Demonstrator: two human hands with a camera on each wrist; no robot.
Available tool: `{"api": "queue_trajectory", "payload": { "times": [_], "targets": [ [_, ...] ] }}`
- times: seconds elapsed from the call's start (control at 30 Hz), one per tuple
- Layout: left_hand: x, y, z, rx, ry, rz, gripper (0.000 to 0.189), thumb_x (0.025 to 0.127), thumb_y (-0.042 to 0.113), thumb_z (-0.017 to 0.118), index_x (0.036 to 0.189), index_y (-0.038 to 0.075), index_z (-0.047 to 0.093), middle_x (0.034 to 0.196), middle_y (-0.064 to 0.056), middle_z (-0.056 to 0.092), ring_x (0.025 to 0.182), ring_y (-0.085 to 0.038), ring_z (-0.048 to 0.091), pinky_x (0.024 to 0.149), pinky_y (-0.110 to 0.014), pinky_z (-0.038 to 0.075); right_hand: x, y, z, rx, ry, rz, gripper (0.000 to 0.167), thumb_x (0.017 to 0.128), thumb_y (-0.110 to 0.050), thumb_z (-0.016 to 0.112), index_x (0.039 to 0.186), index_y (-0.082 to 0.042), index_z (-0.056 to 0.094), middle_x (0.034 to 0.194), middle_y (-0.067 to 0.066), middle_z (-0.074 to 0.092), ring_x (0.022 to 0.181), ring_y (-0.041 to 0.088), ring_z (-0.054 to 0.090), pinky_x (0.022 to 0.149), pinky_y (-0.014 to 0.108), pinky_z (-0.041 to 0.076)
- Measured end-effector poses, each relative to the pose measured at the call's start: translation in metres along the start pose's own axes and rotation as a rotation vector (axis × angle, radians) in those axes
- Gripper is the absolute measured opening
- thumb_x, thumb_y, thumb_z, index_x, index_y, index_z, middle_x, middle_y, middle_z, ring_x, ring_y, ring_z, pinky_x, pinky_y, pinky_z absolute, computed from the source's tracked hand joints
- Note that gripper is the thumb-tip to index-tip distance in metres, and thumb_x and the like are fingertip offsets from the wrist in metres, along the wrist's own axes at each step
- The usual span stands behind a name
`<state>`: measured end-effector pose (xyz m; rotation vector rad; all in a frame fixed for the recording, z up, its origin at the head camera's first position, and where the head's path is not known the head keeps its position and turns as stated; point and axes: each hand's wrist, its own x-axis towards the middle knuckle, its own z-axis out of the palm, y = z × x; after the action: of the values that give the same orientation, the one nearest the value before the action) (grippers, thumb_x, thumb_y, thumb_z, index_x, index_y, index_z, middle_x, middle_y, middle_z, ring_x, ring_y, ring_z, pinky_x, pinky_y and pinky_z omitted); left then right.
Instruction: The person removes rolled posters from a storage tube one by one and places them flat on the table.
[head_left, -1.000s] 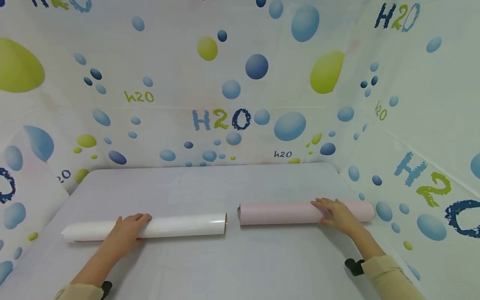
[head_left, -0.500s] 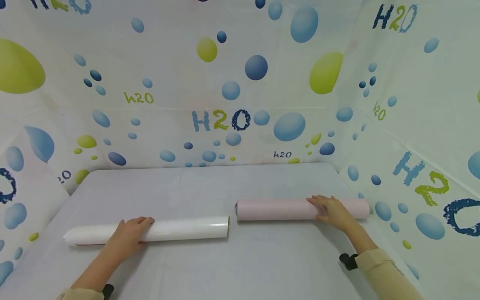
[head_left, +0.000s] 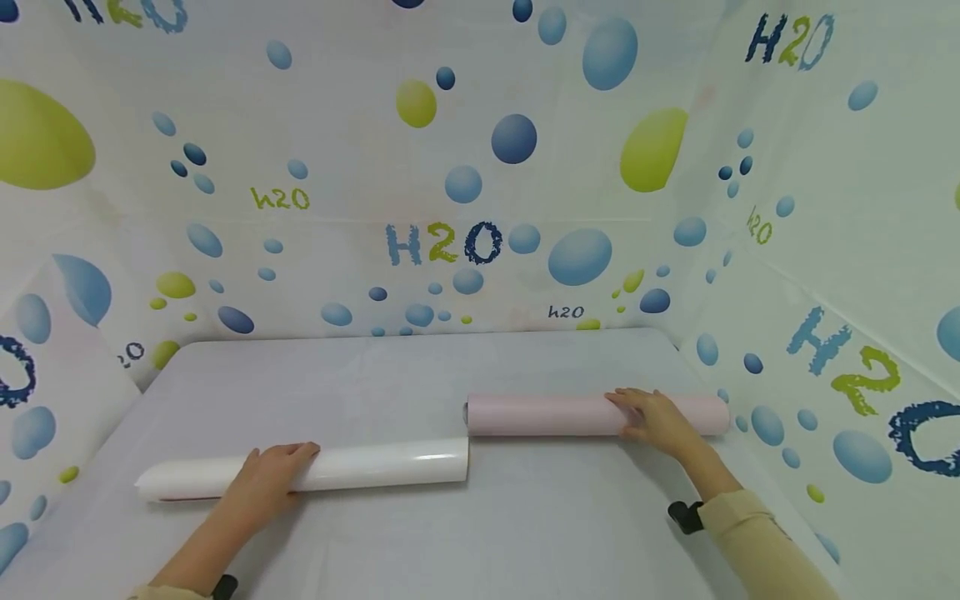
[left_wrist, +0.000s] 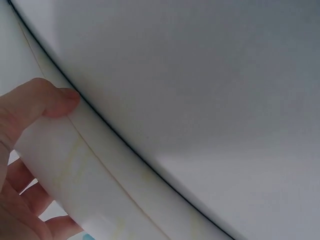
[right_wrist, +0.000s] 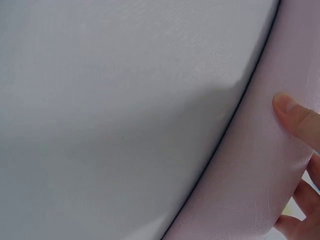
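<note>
In the head view, a glossy white roll of sheet material (head_left: 382, 467) lies on the left part of the table. My left hand (head_left: 266, 483) grips it near its middle. The left wrist view has the thumb (left_wrist: 62, 101) on the roll's near side and the fingers (left_wrist: 37, 200) round the far side. Farther back on the right lies a pink roll (head_left: 540, 415) with a finely textured surface. My right hand (head_left: 660, 423) holds it right of its middle, the thumb (right_wrist: 295, 115) pressing the near side. The rolls' inner ends meet corner to corner in the head view.
Both rolls lie on a table with a pale grey-white cover (head_left: 420, 375). Behind it and at both sides hang white curtains (head_left: 337, 108) printed with blue and green drops. A black wrist strap part (head_left: 685, 518) shows by the right sleeve (head_left: 750, 533).
The white roll has moved right and a little nearer with my left hand. With my right hand, the pink roll has moved left and slightly farther back. The gap between their ends has closed.
</note>
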<state>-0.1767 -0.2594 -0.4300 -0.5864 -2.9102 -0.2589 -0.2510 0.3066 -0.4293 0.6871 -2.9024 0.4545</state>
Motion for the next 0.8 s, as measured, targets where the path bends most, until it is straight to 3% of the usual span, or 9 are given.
{"api": "queue_trajectory", "payload": {
  "times": [0.43,0.8],
  "targets": [
    [0.003,0.011,0.005,-0.009,0.001,-0.004,0.059,0.054,-0.003,0.083,0.108,0.002,0.06,0.101,-0.017,0.063,0.093,-0.038,0.059,0.074,-0.068,0.038,0.01,-0.003,0.006,0.005,-0.009,0.012,0.059,0.071,-0.012,0.077,0.126,-0.008,0.055,0.124,0.02,0.054,0.116,0.039,0.047,0.096,0.063,0.026],
    [0.007,0.022,0.005,0.008,-0.035,0.013,0.059,0.055,0.0,0.083,0.109,0.0,0.061,0.103,-0.018,0.063,0.092,-0.037,0.06,0.072,-0.066,0.041,0.017,-0.01,0.007,0.007,-0.021,0.004,0.06,0.071,-0.012,0.077,0.126,-0.008,0.055,0.125,0.019,0.053,0.117,0.038,0.047,0.096,0.063,0.026]
  ]
}}
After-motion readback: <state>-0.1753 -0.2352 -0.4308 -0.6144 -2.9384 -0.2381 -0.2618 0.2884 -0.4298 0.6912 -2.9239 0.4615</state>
